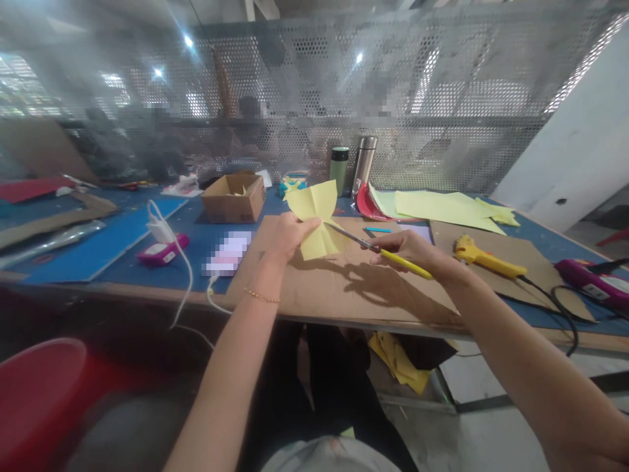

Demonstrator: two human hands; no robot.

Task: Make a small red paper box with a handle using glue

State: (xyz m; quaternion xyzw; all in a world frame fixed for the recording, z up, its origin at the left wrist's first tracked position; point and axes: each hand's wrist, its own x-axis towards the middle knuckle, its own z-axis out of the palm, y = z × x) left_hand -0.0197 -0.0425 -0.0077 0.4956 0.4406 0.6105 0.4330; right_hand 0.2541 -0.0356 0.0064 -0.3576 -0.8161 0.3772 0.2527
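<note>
My left hand pinches a piece of yellow paper by its left side and holds it up over a cardboard sheet. Fold lines cross the paper, and its outline looks notched in the middle. In my right hand is a pair of scissors with yellow handles. The blades reach left to the paper's centre, with their tips close to my left thumb. Whether the blades touch the paper I cannot tell. A blue pen-like stick lies behind my right hand.
A yellow glue gun lies at right, its cord trailing to a purple power strip. Pale yellow sheets, a green tumbler and a steel flask stand or lie behind. At left are a cardboard box and a phone.
</note>
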